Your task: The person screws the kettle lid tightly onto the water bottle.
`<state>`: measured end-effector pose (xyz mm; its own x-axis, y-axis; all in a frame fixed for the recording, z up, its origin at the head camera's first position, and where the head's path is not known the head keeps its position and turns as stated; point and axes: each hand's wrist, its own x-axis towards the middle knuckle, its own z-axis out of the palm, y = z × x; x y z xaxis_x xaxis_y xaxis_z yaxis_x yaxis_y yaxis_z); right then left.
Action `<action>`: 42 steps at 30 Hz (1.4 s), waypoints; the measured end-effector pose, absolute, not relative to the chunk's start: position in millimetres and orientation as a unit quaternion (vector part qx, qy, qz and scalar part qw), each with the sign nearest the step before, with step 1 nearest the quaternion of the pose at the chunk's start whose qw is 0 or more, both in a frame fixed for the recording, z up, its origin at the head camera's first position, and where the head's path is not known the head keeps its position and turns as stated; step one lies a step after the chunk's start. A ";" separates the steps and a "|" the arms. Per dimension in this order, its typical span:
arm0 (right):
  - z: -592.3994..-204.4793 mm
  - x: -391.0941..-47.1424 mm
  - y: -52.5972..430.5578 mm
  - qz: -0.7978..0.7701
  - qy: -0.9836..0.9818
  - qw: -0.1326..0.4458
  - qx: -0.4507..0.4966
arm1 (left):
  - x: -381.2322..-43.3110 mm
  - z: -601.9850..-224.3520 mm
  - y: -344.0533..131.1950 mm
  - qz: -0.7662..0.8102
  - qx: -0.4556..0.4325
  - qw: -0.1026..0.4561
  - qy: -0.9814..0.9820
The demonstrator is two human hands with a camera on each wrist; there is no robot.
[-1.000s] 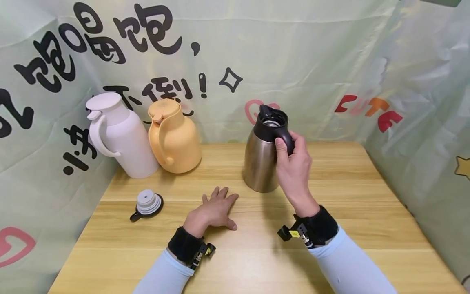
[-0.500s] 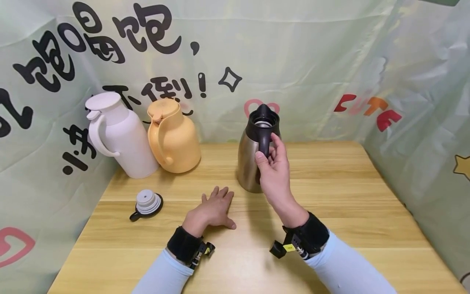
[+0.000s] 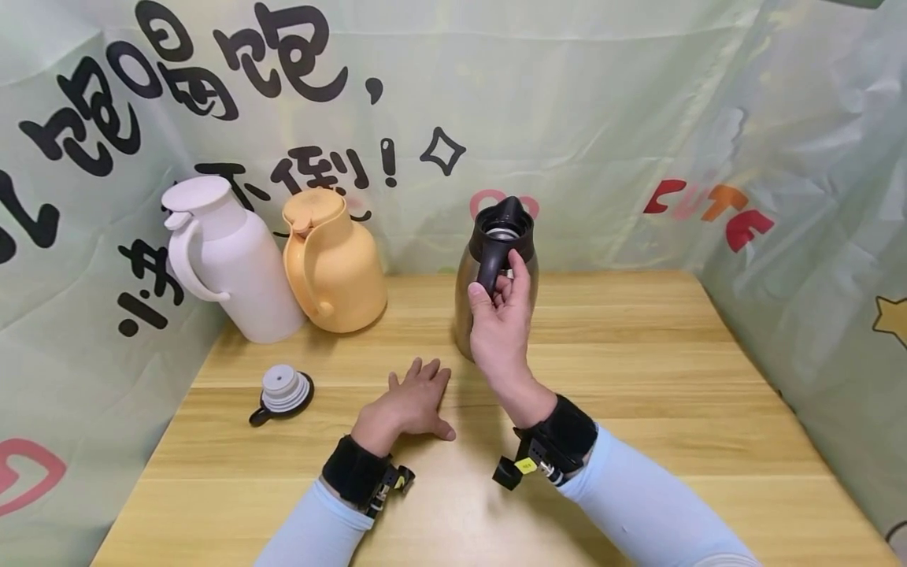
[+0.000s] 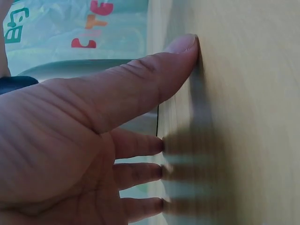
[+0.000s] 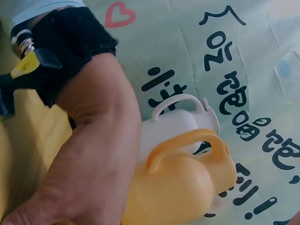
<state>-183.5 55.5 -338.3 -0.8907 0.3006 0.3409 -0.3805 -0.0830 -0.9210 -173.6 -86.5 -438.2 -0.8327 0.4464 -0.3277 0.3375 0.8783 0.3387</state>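
Observation:
In the head view my right hand [image 3: 499, 331] grips the black handle [image 3: 492, 266] of a brushed-steel thermos jug [image 3: 464, 315]. The jug's mouth is uncovered, with the spout facing the back wall. Whether its base touches the table cannot be told. My left hand [image 3: 411, 402] rests on the table with fingers spread, holding nothing. The left wrist view shows its thumb [image 4: 154, 75] and fingertips touching the wood. Left of that hand lies a grey stopper lid [image 3: 285, 391] with a black rim and tab. My left arm [image 5: 101, 126] fills much of the right wrist view.
At the back left a white thermos jug [image 3: 237, 272] and an orange thermos jug [image 3: 340, 268] stand side by side, handles toward me. A printed cloth [image 3: 581, 118] hangs behind and along both sides of the wooden table [image 3: 638, 354].
My right hand has carried the steel jug a little left and turned it, so its handle swings from the right round toward me. The left hand stays in place.

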 end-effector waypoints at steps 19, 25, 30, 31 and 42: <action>-343.7 -197.9 45.3 0.715 -0.646 0.264 0.035 | -174.1 -436.6 -86.2 0.140 0.205 0.207 0.946; -344.9 -195.2 55.3 0.700 -0.672 0.237 0.044 | -173.8 -437.5 -86.8 0.137 0.204 0.208 0.947; -342.0 -188.8 69.5 0.677 -0.697 0.228 0.068 | -173.8 -436.4 -86.7 0.138 0.204 0.205 0.947; -339.9 -185.9 72.2 0.670 -0.702 0.231 0.071 | -173.7 -436.3 -86.8 0.136 0.204 0.204 0.948; -364.5 -179.9 122.1 0.654 -0.717 0.238 0.029 | -172.2 -430.8 -98.4 0.116 0.216 0.165 0.955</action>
<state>-179.9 122.1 -364.5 -0.8851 0.2696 0.3794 -0.3531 0.1421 -0.9247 -172.2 -98.4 -430.8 -0.8525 0.4501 -0.2659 0.3737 0.8803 0.2923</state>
